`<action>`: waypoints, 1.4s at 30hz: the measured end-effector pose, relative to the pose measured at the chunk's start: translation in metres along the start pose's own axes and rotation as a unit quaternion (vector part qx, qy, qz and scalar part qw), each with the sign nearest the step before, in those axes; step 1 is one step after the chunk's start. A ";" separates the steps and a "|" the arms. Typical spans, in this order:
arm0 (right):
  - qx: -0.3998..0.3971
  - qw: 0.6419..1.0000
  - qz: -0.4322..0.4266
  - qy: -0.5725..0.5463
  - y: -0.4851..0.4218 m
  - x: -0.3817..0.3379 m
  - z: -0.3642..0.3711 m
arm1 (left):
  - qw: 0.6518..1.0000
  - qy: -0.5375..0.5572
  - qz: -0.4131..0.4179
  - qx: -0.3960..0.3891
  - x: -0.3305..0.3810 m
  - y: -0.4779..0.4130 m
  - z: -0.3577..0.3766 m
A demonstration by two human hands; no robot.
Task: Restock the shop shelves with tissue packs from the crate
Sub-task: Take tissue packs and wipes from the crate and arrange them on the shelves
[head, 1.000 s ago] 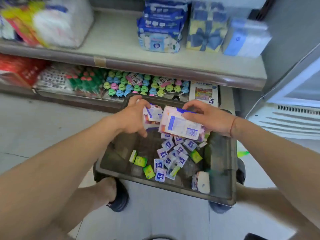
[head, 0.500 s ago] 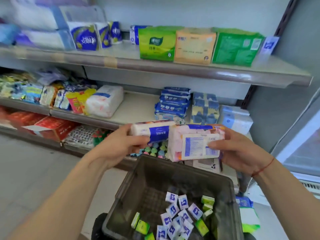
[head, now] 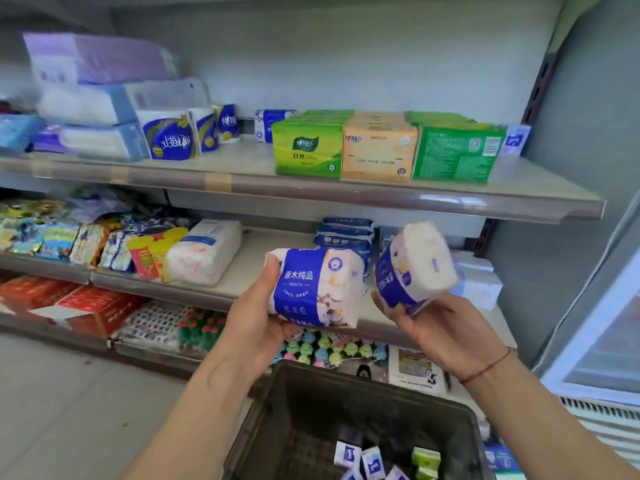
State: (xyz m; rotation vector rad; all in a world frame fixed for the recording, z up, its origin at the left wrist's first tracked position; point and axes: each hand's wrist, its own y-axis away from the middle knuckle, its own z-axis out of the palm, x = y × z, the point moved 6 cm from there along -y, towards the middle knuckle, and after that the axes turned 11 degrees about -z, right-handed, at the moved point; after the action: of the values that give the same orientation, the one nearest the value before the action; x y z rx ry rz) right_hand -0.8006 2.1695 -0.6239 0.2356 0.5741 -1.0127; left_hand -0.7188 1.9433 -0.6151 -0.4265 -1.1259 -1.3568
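My left hand [head: 258,318] grips a white tissue pack with a blue band [head: 313,287], label facing me, in front of the middle shelf [head: 221,292]. My right hand [head: 441,329] holds a second tissue pack of the same kind [head: 414,268], tilted with its white end turned up and right. Both packs hang above the dark crate [head: 311,410] at the bottom, which holds several small blue and green tissue packets [head: 372,462].
The top shelf [head: 311,190] carries green and orange tissue blocks [head: 377,150], rolls and large wrapped packs. The middle shelf has a white pack [head: 204,252], snacks on the left and blue packs [head: 344,233] behind my hands. A glass-door cooler [head: 602,323] stands at the right.
Both hands lifted a tissue pack each out of the crate to middle-shelf height. The right-hand pack has turned end-up, and the left pack now faces me.
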 end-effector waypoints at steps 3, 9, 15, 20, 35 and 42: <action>0.035 0.999 0.005 0.002 -0.009 0.012 -0.003 | 0.999 -0.038 -0.013 -0.004 -0.008 -0.002 0.015; 0.031 0.999 0.012 -0.006 -0.007 0.010 0.007 | 0.998 -0.048 0.011 0.034 -0.014 -0.002 0.026; -0.129 0.990 0.046 0.020 -0.005 0.004 0.019 | 0.986 -0.142 0.084 0.036 0.000 0.005 0.031; -0.005 0.988 -0.028 0.150 -0.009 0.000 0.008 | 0.981 -0.166 0.089 0.050 0.004 0.011 0.030; 0.157 0.910 -0.142 0.357 -0.016 -0.040 0.043 | 0.990 0.107 0.085 -0.045 0.063 0.019 -0.022; 0.136 0.949 -0.056 0.278 -0.027 -0.025 0.090 | 0.993 0.077 -0.007 -0.089 0.048 0.031 0.008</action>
State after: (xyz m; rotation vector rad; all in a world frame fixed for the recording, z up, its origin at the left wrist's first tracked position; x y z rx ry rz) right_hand -0.8023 2.1341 -0.5337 0.7551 0.9654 -1.1397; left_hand -0.7017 1.9311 -0.5613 -0.4355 -0.8857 -1.4825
